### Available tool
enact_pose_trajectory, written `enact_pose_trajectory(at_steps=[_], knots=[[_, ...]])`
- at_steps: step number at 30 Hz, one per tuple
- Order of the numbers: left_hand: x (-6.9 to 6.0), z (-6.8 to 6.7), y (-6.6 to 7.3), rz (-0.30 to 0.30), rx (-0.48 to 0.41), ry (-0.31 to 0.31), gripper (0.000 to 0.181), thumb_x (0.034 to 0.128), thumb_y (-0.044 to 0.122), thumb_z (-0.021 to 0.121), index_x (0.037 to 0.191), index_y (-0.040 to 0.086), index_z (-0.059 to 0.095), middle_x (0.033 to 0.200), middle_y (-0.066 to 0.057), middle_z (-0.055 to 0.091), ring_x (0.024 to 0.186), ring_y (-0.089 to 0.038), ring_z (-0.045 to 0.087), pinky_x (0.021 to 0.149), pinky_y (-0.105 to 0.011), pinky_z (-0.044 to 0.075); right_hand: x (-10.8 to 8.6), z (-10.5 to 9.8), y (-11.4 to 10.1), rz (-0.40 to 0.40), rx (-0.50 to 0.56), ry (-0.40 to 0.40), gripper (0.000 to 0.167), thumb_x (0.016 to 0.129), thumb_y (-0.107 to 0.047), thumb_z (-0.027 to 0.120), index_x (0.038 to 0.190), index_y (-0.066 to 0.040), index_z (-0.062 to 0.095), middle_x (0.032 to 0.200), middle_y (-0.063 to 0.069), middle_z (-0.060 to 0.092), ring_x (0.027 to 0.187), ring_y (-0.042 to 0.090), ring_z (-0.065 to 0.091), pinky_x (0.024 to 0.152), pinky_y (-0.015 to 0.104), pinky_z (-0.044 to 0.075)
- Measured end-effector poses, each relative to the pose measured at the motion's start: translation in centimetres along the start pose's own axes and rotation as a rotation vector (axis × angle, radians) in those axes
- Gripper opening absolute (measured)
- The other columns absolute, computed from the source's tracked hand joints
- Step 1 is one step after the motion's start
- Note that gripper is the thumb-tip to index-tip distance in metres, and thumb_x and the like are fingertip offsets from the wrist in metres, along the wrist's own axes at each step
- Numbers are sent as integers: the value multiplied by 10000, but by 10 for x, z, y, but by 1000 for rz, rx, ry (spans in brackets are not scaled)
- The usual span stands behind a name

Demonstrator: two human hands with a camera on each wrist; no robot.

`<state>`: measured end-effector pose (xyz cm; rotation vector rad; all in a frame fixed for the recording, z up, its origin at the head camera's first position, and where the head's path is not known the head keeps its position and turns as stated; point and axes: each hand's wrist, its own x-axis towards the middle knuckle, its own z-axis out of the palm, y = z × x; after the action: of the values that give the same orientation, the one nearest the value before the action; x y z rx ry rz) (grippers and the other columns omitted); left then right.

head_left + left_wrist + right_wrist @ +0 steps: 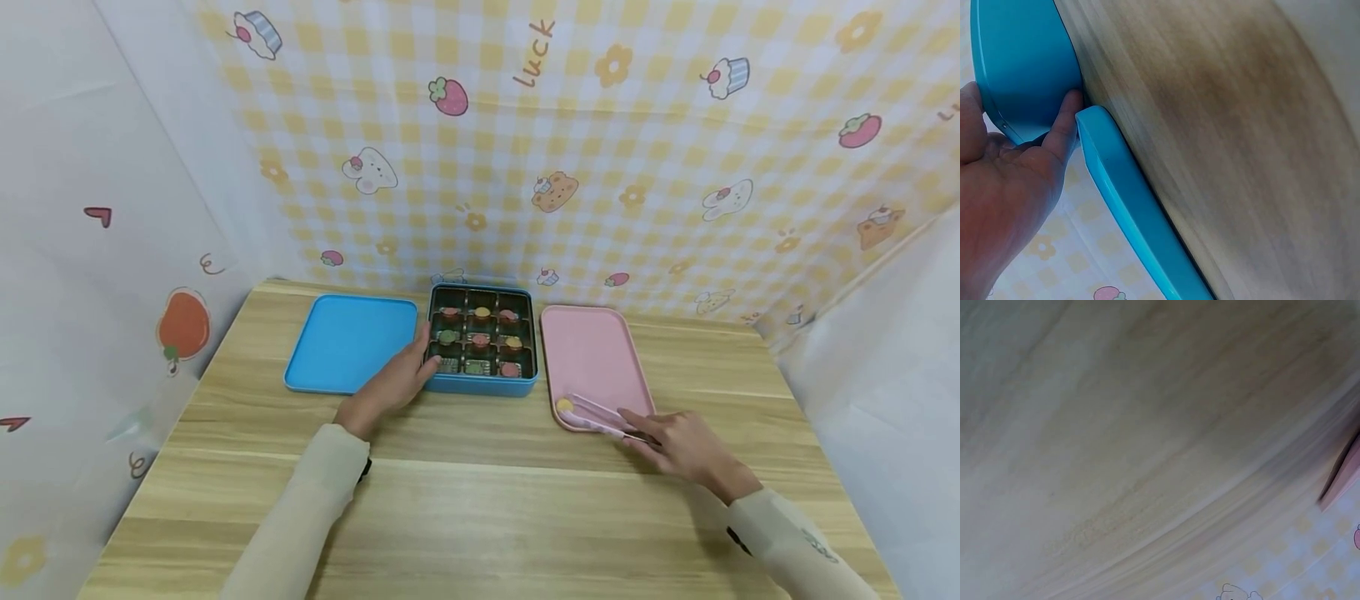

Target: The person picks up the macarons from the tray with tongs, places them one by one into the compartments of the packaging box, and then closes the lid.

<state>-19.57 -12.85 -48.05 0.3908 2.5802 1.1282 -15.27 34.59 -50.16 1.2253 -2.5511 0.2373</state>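
Note:
My left hand [393, 379] holds the left side of a blue tin box [480, 385], thumb at its front-left rim and fingers along the outer wall. The left wrist view also shows the hand [1019, 181] against the tin's wall [1025, 62]. Round red, yellow and green pieces sit in the box's dark divided insert [480, 325]. My right hand [682, 446] grips pale pink tongs [600, 414]. Their tips are at a round yellow piece [565, 405] near the front-left corner of a pink tray [592, 350]. Whether they pinch it is too small to tell.
A blue lid [352, 342] lies left of the box; its edge [1129, 200] shows close to my left hand in the left wrist view. Bare wood tabletop [480, 517] stretches in front. A patterned cloth [480, 167] hangs behind. The tray's edge [1344, 478] enters the right wrist view.

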Motion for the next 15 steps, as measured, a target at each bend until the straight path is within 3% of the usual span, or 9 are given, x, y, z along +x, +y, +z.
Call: enact_pose_trajectory(at_steps=[6, 11, 15], knots=[[0, -1, 0, -4, 1, -7, 726, 1097, 286, 367, 1571, 30, -119, 1649, -198, 13, 1513, -372, 106, 1206, -541, 184, 4, 1, -2, 29, 27, 23, 422, 810, -290, 793, 1172, -79, 743, 659, -9, 705, 482, -104, 247, 454, 122, 306], [-1, -1, 0, -3, -3, -5, 729, 1096, 287, 372, 1572, 31, -116, 1648, -200, 18, 1513, -370, 109, 1207, -538, 183, 11, -1, -3, 61, 72, 82, 440, 750, -221, 826, 1147, -49, 752, 528, -153, 465, 485, -95, 207, 455, 106, 239], [-1, -1, 1, -1, 2, -4, 725, 1096, 280, 372, 1571, 22, -111, 1648, -203, 16, 1512, -372, 109, 1206, -538, 184, 18, -4, -4, 76, 84, 136, 404, 794, -247, 798, 1150, -61, 754, 534, -193, 348, 478, -94, 198, 442, 112, 210]])
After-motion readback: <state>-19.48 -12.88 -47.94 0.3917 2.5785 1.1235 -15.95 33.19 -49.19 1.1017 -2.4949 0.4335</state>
